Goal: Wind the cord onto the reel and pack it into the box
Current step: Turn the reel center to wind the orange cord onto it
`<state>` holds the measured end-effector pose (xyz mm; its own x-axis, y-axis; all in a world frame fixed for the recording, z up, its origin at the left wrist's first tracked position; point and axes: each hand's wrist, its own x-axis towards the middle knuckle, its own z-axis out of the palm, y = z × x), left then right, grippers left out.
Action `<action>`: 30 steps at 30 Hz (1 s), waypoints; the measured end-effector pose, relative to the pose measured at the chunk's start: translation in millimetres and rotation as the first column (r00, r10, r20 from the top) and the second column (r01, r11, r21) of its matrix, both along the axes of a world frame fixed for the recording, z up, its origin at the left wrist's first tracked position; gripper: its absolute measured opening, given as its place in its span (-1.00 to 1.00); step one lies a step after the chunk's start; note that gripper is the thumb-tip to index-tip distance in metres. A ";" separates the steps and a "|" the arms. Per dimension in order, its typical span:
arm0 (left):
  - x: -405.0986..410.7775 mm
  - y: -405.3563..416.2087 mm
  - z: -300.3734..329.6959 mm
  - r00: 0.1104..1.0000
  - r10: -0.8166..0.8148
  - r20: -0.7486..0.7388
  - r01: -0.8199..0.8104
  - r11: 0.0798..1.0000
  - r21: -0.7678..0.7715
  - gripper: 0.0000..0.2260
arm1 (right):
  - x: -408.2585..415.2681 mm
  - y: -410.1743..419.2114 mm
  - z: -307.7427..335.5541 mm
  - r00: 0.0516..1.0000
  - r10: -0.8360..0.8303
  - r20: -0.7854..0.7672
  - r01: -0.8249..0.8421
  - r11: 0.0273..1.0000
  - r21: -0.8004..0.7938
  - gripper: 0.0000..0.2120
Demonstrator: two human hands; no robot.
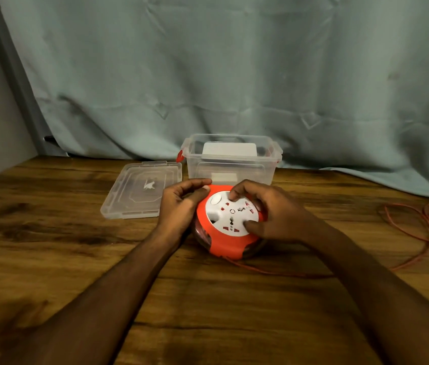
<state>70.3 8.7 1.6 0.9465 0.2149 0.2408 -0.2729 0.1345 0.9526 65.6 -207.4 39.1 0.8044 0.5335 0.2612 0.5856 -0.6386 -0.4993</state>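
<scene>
Round orange reel (223, 243) with a white socket face, resting on the wooden table (50, 233) just in front of the clear box (231, 164). White face dotted with small red socket shutters and one pale oval button; clear lower housing showing dark coils inside. Left hand (179, 206) curled closed around the reel's left rim, thumb on the orange edge. Right hand (274, 214) spread over the white face, fingertips pressed down, grip closed on the reel. Thin orange cord (418, 233) trailing from the reel's near edge across the table and looping loosely far right. Clear lid (142, 191) lying flat left of the box, which stands open with red latches.
</scene>
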 end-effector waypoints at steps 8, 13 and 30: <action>-0.7 0.7 -0.5 1.000 0.019 -0.007 -0.019 1.000 0.012 -0.87 | 3.8 -1.4 2.7 1.000 -0.029 -0.010 0.029 0.999 -0.017 -0.35; 1.6 2.3 -3.1 1.000 0.024 -0.008 -0.024 1.000 0.014 -0.87 | -4.0 2.2 6.0 0.994 -0.082 0.074 0.087 0.995 -0.059 -0.37; 3.0 2.7 -5.2 1.000 0.007 0.029 -0.008 1.000 0.030 -0.88 | -16.2 20.8 -0.3 0.916 -0.119 0.384 0.139 0.990 -0.023 -0.79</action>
